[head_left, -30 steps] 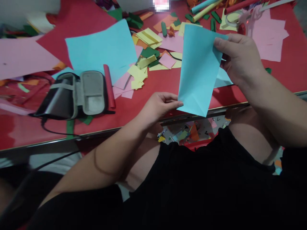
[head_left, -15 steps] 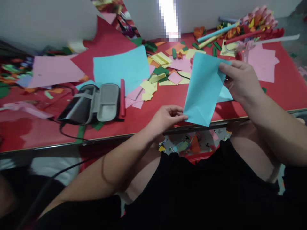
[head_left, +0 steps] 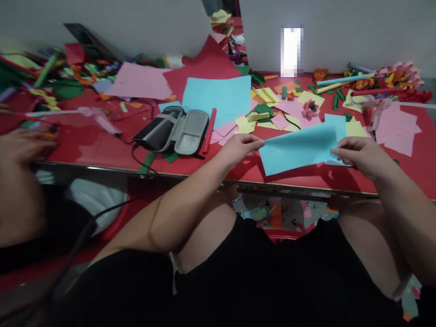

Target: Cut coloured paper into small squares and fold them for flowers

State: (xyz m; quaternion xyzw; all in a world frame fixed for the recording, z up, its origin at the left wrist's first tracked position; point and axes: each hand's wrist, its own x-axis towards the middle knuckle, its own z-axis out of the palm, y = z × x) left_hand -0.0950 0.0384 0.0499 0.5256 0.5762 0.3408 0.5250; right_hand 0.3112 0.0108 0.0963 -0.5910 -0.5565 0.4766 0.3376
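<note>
Between my hands a light-blue sheet of paper (head_left: 296, 147) is stretched out sideways, just above the front of the red table (head_left: 235, 169). My left hand (head_left: 240, 147) pinches its upper left corner. At the other end, my right hand (head_left: 357, 152) grips the right edge between thumb and fingers. Another light-blue piece of paper (head_left: 337, 123) shows behind the right end, partly covered. A pink paper flower (head_left: 309, 109) lies beyond the held sheet, near loose yellow, pink and green paper pieces.
Left of my hands are an open zip case (head_left: 190, 131) and a red paper tube (head_left: 209, 131). Glue guns (head_left: 97, 119) with cords lie at both sides. A bundle of paper flowers (head_left: 398, 77) sits at the back right. Another person's hand (head_left: 29, 143) is at the far left.
The light-blue sheet has turned from upright to nearly level and lowered toward the table. My right hand has come down. The view has swung left, bringing the other person's hand into sight.
</note>
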